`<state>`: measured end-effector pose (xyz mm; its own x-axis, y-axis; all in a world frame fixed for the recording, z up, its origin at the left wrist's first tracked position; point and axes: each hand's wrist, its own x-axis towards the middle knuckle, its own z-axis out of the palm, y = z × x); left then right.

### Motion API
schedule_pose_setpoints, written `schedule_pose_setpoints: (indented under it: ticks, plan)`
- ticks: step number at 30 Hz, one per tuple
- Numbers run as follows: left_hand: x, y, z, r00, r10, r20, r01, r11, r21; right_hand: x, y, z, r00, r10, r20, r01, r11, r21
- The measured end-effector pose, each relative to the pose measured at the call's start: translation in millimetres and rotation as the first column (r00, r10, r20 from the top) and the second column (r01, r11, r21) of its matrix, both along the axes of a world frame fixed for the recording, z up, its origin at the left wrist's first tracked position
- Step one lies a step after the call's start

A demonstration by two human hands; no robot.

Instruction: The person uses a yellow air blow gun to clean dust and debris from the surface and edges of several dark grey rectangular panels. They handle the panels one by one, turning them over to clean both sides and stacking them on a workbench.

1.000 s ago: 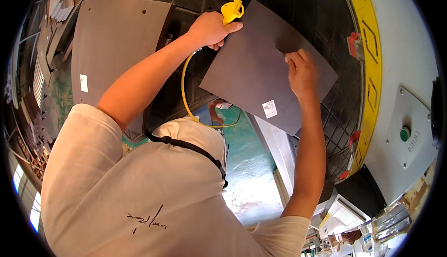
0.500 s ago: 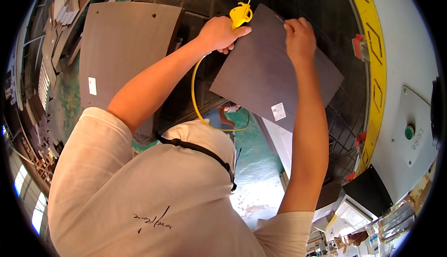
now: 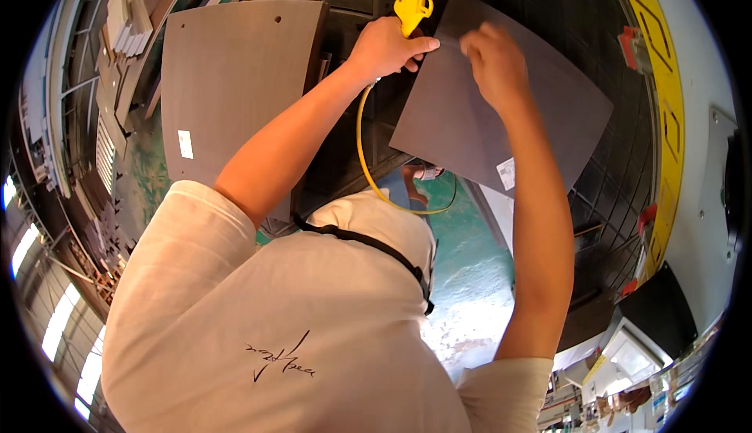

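Note:
My left hand (image 3: pixel 388 45) grips a yellow hand tool (image 3: pixel 413 6) with a yellow hose (image 3: pixel 362 151) that loops down past my chest. The tool sits at the upper left corner of a dark grey flat panel (image 3: pixel 486 131). This panel carries a small white label (image 3: pixel 507 173). My right hand (image 3: pixel 493 61) is on the same corner of the panel, just right of the left hand. It is blurred by motion with its fingers bent, so I cannot see whether it grips anything.
A second, brown panel (image 3: pixel 235 80) with a white label (image 3: pixel 186 144) lies to the left on the black gridded work surface (image 3: pixel 611 198). A yellow floor stripe (image 3: pixel 662 80) and red fittings (image 3: pixel 630 45) run along the right. Stacked boards (image 3: pixel 117 33) stand far left.
My right hand has moved from the middle of the dark panel up and left to its top corner, close to my left hand. The left hand still holds the yellow tool.

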<state>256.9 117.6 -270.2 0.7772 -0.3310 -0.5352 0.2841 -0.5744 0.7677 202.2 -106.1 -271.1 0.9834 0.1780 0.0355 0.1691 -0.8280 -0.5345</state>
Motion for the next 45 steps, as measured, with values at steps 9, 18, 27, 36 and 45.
schedule_pose_setpoints:
  ticks: [9, 18, 27, 36, 45]
  plan:
    - [1.2, 3.2, -2.9, 0.994, -0.099, 0.049, 0.094, 0.992, 0.089, -236.4, 24.9, 57.3, 0.558, -0.32, -0.766, 0.83, 0.22, 0.512]
    - [1.1, -7.6, -7.5, 0.904, -0.364, 0.224, 0.275, 0.897, 0.347, -269.7, 75.7, 22.4, 0.446, -0.319, -0.837, 0.853, -0.133, 0.505]
    - [-0.8, -5.0, -16.7, 0.872, -0.388, 0.3, 0.264, 0.887, 0.38, -261.3, 87.1, -9.3, 0.463, -0.431, -0.774, 0.849, -0.033, 0.527]
    - [-0.9, -5.8, -15.5, 0.875, -0.393, 0.284, 0.271, 0.882, 0.386, -253.9, 89.1, -6.5, 0.378, -0.556, -0.741, 0.903, 0.043, 0.428]
    - [-3.8, -6.8, -21.8, 0.868, -0.367, 0.335, 0.22, 0.889, 0.402, -241.2, 80.2, 33.8, 0.421, -0.582, -0.695, 0.904, 0.336, 0.267]
